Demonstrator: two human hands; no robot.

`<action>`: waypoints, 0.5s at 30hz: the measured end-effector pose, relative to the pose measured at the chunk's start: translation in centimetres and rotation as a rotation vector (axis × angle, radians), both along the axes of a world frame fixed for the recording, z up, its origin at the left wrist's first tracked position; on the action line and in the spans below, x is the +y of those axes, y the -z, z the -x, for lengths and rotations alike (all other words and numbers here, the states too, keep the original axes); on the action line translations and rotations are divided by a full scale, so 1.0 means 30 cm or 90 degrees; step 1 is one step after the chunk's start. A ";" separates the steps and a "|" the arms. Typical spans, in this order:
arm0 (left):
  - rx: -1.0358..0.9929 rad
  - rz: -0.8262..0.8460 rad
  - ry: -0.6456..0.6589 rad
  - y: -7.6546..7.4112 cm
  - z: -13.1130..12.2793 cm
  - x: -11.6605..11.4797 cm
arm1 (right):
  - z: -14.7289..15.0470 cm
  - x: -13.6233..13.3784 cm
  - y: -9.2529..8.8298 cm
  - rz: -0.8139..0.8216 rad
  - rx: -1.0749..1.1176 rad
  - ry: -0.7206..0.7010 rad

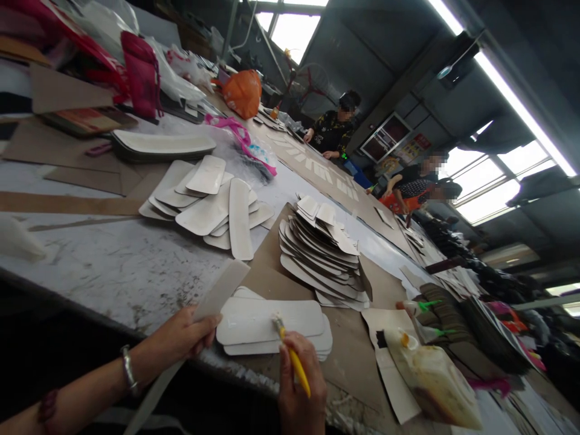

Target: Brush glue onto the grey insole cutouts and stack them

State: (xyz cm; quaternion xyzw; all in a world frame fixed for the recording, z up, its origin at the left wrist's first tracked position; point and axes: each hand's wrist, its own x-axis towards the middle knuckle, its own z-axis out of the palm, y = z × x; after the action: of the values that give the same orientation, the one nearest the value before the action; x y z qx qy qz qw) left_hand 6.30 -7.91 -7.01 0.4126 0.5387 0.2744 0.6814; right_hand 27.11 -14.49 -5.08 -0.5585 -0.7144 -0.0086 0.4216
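My left hand (pixel 183 334) is closed on a long grey strip (pixel 217 293) that slants up from the table's near edge. My right hand (pixel 301 386) grips a yellow-handled brush (pixel 293 355), whose bristle tip rests on the top piece of a small stack of white oblong pieces (pixel 272 326). The stack lies on brown cardboard (pixel 351 356) right in front of me, between both hands.
A fanned pile of white pieces (pixel 324 254) and a looser spread (pixel 208 202) lie further back. Glue bottles (pixel 430 374) stand at right beside dark stacks (pixel 453 314). An orange bag (pixel 242 92) and red bags (pixel 140 72) sit at far left. Two other people (pixel 335 130) work along the table.
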 end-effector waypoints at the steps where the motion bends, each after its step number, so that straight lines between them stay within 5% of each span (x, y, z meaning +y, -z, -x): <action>1: -0.001 -0.008 -0.001 0.001 0.003 0.000 | 0.038 -0.012 -0.006 0.014 0.073 0.000; 9: -0.070 -0.081 0.033 -0.040 0.018 -0.023 | 0.075 -0.080 -0.124 0.017 0.405 0.162; 15: -0.025 -0.120 0.052 -0.016 -0.014 -0.027 | 0.113 -0.087 -0.082 0.152 0.488 0.157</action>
State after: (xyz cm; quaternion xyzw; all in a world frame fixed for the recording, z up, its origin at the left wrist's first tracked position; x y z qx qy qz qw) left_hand 6.70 -8.70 -6.52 0.4911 0.4799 0.3035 0.6606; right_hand 23.72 -17.09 -2.63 -0.6476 -0.4296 0.2319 0.5850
